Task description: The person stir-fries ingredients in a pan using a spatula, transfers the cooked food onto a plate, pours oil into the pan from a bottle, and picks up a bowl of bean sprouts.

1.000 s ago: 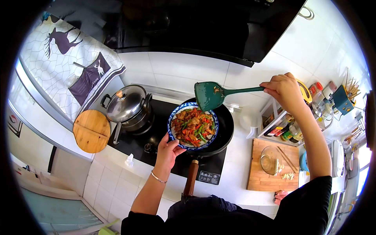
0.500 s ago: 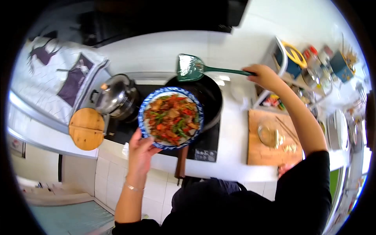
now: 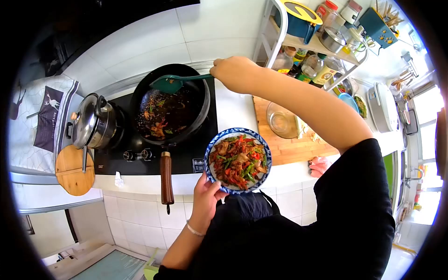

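My left hand [image 3: 206, 198] grips the near-left rim of a blue-and-white plate [image 3: 268, 161], thumb on top. On the plate lies a stir-fry [image 3: 239, 161] of meat slices, red peppers and green peppers. The plate is held over the counter's front edge, right of the wok. My right hand [image 3: 235, 72] is closed around the handle of a green spatula [image 3: 168, 85]. Its blade is over the far part of the black wok [image 3: 184, 109]. Scraps of meat, pepper and oily bits lie on the wok's bottom. The wok's wooden handle [image 3: 166, 179] points toward me.
Left of the wok is a lidded steel pot [image 3: 88, 121] beside a round wooden board [image 3: 74, 170]. At right, a cutting board [image 3: 280, 151] bears a glass bowl [image 3: 281, 120]. A rack [image 3: 317, 44] with bottles and jars stands behind my right arm.
The plate has moved from over the wok to the right, toward my body. The spatula has gone from above the wok's far rim down toward its inside. The view has shifted.
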`<state>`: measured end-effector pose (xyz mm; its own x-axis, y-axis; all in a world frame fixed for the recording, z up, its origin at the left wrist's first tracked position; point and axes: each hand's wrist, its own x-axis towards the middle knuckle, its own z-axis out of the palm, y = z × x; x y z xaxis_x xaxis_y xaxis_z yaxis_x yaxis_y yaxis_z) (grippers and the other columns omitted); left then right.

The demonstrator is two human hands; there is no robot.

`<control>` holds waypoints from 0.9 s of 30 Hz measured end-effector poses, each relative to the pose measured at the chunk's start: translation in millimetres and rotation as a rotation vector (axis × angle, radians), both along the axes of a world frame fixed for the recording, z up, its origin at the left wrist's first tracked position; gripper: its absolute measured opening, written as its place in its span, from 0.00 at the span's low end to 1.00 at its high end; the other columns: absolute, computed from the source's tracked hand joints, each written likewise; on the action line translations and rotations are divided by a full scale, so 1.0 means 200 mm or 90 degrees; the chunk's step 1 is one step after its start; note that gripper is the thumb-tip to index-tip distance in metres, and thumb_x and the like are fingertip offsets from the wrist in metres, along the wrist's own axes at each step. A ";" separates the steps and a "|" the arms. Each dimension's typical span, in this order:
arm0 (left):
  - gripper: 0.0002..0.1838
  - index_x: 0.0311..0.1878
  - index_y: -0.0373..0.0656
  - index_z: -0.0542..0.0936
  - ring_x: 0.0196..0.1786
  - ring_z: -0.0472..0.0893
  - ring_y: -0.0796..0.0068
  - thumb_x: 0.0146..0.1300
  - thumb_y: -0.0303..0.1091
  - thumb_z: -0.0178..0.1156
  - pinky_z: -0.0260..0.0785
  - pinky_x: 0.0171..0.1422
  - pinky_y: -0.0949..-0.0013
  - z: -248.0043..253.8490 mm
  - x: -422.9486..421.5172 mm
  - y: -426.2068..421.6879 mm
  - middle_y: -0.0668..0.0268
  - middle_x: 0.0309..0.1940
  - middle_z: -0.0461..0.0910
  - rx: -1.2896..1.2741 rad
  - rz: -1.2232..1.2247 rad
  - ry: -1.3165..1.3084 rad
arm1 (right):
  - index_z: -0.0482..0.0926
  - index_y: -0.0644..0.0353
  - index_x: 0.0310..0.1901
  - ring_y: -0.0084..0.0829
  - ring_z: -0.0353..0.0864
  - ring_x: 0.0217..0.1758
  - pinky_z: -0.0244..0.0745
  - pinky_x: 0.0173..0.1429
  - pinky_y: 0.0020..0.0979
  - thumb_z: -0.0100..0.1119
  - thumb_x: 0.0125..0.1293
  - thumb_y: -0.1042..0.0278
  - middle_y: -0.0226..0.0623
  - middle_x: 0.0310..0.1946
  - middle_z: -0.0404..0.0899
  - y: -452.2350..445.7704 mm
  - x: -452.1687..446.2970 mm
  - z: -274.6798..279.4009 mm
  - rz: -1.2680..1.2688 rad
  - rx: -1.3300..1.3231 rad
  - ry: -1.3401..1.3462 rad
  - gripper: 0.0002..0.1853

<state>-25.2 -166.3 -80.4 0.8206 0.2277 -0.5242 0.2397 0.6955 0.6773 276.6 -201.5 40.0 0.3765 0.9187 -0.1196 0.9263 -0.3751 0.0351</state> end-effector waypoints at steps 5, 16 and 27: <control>0.23 0.61 0.42 0.65 0.44 0.80 0.68 0.61 0.18 0.48 0.80 0.39 0.66 -0.53 0.05 -0.08 0.60 0.46 0.75 0.029 0.004 0.068 | 0.74 0.59 0.43 0.44 0.77 0.43 0.73 0.45 0.42 0.53 0.60 0.71 0.42 0.37 0.77 -0.06 -0.03 -0.06 -0.012 0.049 0.047 0.09; 0.20 0.54 0.45 0.70 0.37 0.78 0.75 0.59 0.17 0.50 0.79 0.32 0.70 -0.82 0.12 -0.23 0.67 0.38 0.75 0.030 0.081 0.152 | 0.79 0.58 0.38 0.45 0.80 0.43 0.76 0.44 0.41 0.51 0.55 0.73 0.45 0.37 0.80 0.00 -0.07 -0.03 -0.040 0.051 0.047 0.10; 0.12 0.41 0.31 0.76 0.39 0.80 0.71 0.63 0.33 0.57 0.76 0.47 0.70 -0.83 -0.02 0.04 0.59 0.35 0.80 0.074 -0.120 0.134 | 0.79 0.62 0.38 0.41 0.80 0.45 0.76 0.45 0.37 0.54 0.56 0.71 0.44 0.38 0.80 0.38 -0.11 -0.01 -0.095 -0.077 -0.028 0.10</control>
<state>-28.6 -157.6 -245.8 0.7303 0.1498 -0.6665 0.5010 0.5458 0.6717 254.4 -126.0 37.1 0.5150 0.8320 -0.2064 0.8572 -0.4988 0.1283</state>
